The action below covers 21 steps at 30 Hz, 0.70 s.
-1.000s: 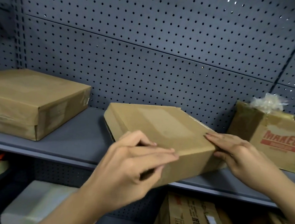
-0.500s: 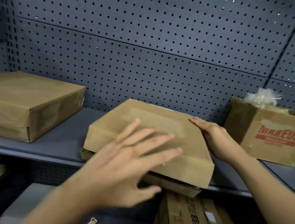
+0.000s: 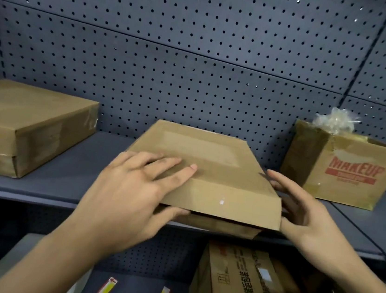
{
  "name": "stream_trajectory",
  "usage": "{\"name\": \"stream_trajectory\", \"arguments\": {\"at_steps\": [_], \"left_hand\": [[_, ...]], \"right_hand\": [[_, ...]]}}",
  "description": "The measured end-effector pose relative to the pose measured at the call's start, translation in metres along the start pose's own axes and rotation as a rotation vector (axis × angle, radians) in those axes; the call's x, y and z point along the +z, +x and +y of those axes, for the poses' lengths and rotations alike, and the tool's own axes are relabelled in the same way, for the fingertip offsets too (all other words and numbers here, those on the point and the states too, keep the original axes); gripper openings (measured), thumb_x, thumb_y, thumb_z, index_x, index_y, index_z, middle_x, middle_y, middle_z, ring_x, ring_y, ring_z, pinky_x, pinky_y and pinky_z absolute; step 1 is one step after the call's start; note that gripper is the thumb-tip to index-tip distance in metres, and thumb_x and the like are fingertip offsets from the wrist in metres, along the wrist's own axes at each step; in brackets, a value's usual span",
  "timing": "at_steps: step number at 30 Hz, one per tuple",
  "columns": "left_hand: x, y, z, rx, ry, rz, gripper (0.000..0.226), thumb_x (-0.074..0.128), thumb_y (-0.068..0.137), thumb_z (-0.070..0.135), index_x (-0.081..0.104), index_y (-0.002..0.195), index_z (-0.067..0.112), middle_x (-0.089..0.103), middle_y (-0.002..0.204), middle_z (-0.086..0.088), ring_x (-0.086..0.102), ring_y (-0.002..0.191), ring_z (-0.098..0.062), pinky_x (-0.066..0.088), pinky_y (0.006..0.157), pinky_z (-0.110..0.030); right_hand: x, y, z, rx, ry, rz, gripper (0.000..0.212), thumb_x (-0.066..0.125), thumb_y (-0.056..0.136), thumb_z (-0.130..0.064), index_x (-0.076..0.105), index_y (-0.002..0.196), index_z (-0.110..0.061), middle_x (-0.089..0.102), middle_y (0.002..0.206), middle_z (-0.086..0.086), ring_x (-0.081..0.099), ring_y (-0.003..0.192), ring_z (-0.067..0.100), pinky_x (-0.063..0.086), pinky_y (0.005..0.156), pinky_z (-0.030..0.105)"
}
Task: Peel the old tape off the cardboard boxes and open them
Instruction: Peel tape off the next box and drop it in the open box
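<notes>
The flat box (image 3: 209, 163) lies between the two hands on the shelf (image 3: 75, 168), and its front edge reaches a little over the shelf edge toward the person. The left hand (image 3: 127, 194) holds the near left corner: the fingers lie almost straight on the top and the thumb goes under the front edge of the upper part, so it pinches the cardboard. The right hand (image 3: 305, 213) holds nothing; its fingers are spread and straight along the right side of the box, and the thumb is at the near right corner. I think the box is light, because it is thin. The cardboard looks stiff but can bend at the edges, and the smooth top may be slippery. On the top, just beyond the left fingers, there is a pale strip (image 3: 201, 147), probably the old tape. A good place to hold is the two short sides, with one hand then free to lift a tape corner. Far to the left of the left hand stands a large box (image 3: 26, 126), and beyond the right hand a printed box (image 3: 344, 170) with a wad of clear tape (image 3: 333, 120) on it.
</notes>
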<state>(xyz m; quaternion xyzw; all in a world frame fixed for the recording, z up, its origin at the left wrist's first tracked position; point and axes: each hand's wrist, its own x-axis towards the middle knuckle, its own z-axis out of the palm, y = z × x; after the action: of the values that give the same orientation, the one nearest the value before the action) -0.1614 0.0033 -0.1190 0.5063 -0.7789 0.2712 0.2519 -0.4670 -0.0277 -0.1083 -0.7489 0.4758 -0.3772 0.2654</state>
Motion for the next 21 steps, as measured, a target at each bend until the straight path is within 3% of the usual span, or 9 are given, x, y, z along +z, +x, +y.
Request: {"name": "stream_trajectory", "arguments": {"at_steps": [2, 6, 8, 9, 12, 15, 17, 19, 21], "left_hand": [[-0.006, 0.005, 0.004, -0.009, -0.005, 0.003, 0.065, 0.030, 0.092, 0.067, 0.062, 0.134, 0.030, 0.068, 0.127, 0.006, 0.065, 0.114, -0.020, 0.053, 0.087, -0.040], [-0.019, 0.022, 0.003, -0.086, -0.030, -0.065, 0.082, 0.000, 0.087, 0.080, 0.066, 0.122, 0.046, 0.071, 0.114, 0.017, 0.071, 0.100, -0.016, 0.055, 0.067, -0.032], [-0.019, 0.032, 0.003, -0.067, 0.010, -0.015, 0.085, -0.001, 0.086, 0.081, 0.074, 0.099, 0.043, 0.075, 0.078, 0.006, 0.070, 0.066, -0.026, 0.041, 0.050, -0.029], [-0.020, 0.036, 0.005, -0.049, 0.032, 0.010, 0.081, 0.007, 0.088, 0.080, 0.075, 0.082, 0.037, 0.067, 0.058, 0.001, 0.063, 0.051, -0.029, 0.032, 0.046, -0.027], [-0.024, 0.041, 0.009, -0.053, 0.048, 0.034, 0.068, 0.023, 0.089, 0.075, 0.066, 0.063, 0.029, 0.047, 0.038, 0.000, 0.050, 0.034, -0.027, 0.019, 0.045, -0.022], [-0.024, 0.036, 0.005, -0.057, 0.068, -0.021, 0.057, 0.038, 0.085, 0.073, 0.067, 0.065, 0.029, 0.047, 0.038, 0.001, 0.049, 0.033, -0.026, 0.023, 0.042, -0.021], [-0.025, 0.030, 0.001, -0.073, 0.070, 0.024, 0.034, 0.067, 0.074, 0.063, 0.071, 0.075, 0.028, 0.054, 0.043, -0.001, 0.054, 0.036, -0.028, 0.036, 0.039, -0.025], [-0.026, 0.021, -0.003, -0.170, 0.025, 0.114, 0.044, 0.087, 0.057, 0.049, 0.073, 0.091, 0.025, 0.065, 0.055, -0.003, 0.062, 0.045, -0.030, 0.043, 0.041, -0.030], [-0.029, 0.011, -0.003, -0.294, -0.050, 0.194, 0.064, 0.088, 0.055, 0.046, 0.070, 0.112, 0.024, 0.074, 0.083, -0.001, 0.070, 0.068, -0.030, 0.051, 0.051, -0.036]], "right_hand": [[0.000, -0.012, -0.007, 0.036, 0.094, 0.033, 0.077, 0.073, 0.083, -0.007, 0.043, 0.141, -0.047, 0.057, 0.133, -0.025, 0.052, 0.122, -0.011, 0.047, 0.101, 0.025], [0.024, -0.017, -0.020, 0.119, 0.170, 0.230, 0.088, 0.078, 0.061, -0.044, 0.040, 0.140, -0.050, 0.058, 0.122, -0.027, 0.055, 0.106, -0.021, 0.044, 0.085, 0.006], [0.042, -0.013, -0.019, 0.179, 0.147, 0.322, 0.100, 0.082, 0.054, -0.056, 0.037, 0.143, -0.048, 0.059, 0.127, -0.020, 0.056, 0.114, -0.005, 0.045, 0.094, 0.020], [0.050, -0.010, -0.020, 0.193, 0.113, 0.358, 0.104, 0.085, 0.054, -0.057, 0.034, 0.144, -0.046, 0.058, 0.128, -0.018, 0.055, 0.115, 0.001, 0.045, 0.097, 0.026], [0.066, 0.003, -0.021, 0.183, 0.002, 0.446, 0.101, 0.090, 0.061, -0.048, 0.032, 0.142, -0.032, 0.053, 0.130, -0.011, 0.053, 0.118, 0.008, 0.045, 0.102, 0.032], [0.068, 0.008, -0.023, 0.141, -0.060, 0.454, 0.067, 0.082, 0.073, -0.031, 0.041, 0.125, -0.034, 0.049, 0.130, -0.011, 0.054, 0.116, 0.013, 0.046, 0.098, 0.037], [0.067, 0.005, -0.026, 0.108, -0.134, 0.382, 0.054, 0.077, 0.078, -0.022, 0.041, 0.108, -0.048, 0.047, 0.134, -0.011, 0.054, 0.116, 0.013, 0.045, 0.099, 0.038], [0.062, 0.003, -0.029, 0.086, -0.183, 0.326, 0.055, 0.075, 0.079, -0.018, 0.038, 0.095, -0.055, 0.048, 0.134, -0.013, 0.055, 0.114, 0.011, 0.045, 0.098, 0.034], [0.055, 0.001, -0.030, 0.087, -0.168, 0.304, 0.055, 0.075, 0.079, -0.015, 0.040, 0.094, -0.054, 0.052, 0.129, -0.020, 0.056, 0.111, 0.008, 0.043, 0.094, 0.029]]}}
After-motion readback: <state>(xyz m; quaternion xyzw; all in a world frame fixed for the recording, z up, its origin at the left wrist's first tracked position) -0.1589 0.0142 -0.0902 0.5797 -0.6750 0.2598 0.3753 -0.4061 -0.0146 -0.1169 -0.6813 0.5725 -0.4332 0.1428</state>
